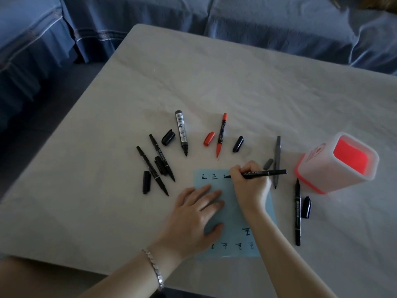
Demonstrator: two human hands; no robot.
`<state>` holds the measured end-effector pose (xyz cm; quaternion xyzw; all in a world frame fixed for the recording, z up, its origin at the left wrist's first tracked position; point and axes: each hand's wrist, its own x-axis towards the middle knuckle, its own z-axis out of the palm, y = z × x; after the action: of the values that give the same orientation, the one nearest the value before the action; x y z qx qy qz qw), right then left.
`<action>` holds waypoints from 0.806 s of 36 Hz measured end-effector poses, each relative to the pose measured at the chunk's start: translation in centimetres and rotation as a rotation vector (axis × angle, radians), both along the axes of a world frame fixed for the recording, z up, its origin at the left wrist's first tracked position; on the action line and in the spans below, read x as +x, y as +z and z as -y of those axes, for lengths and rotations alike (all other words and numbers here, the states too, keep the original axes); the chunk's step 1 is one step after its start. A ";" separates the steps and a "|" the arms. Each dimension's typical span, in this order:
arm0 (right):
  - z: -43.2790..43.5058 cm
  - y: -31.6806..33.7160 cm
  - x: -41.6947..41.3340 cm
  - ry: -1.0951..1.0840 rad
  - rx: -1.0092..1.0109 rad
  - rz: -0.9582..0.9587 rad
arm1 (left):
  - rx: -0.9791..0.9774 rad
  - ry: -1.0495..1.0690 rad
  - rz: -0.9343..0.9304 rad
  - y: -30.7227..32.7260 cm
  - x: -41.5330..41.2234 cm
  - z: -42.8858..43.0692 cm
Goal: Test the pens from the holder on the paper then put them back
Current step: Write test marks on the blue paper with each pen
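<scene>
Head view shows testing under way: the right hand (249,186) clamps its fingers on a black pen (266,173) writing at the blue paper's (235,214) far edge, the left hand (193,216) presses flat, fingers apart, steadying it; next probably comes recapping, then the holder (318,168) at right.

Head camera looks steeply down (from near) at the table (193,82).

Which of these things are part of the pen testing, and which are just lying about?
In the job: light blue paper sheet, slim black pen in the right hand, left hand pressing the paper, uncapped orange-red pen, thick grey marker, white-and-red square plastic holder.
Just there: blue fabric sofa cover, silver link bracelet.
</scene>
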<state>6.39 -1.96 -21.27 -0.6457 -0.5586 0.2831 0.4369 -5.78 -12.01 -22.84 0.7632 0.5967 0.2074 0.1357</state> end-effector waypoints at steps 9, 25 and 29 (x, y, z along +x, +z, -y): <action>0.1 0.2 0.1 0.042 -0.002 -0.022 | 0.015 0.003 -0.006 0.0 0.1 0.0; -0.2 -0.3 0.3 -0.049 0.002 -0.040 | 0.034 0.002 -0.002 -0.1 0.0 -0.1; -0.2 -0.2 0.4 -0.090 -0.011 -0.114 | 0.037 0.002 -0.003 -0.1 0.0 0.0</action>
<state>6.81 -1.73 -21.45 -0.6556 -0.5015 0.3026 0.4765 -5.77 -11.99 -22.94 0.7653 0.5938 0.2172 0.1203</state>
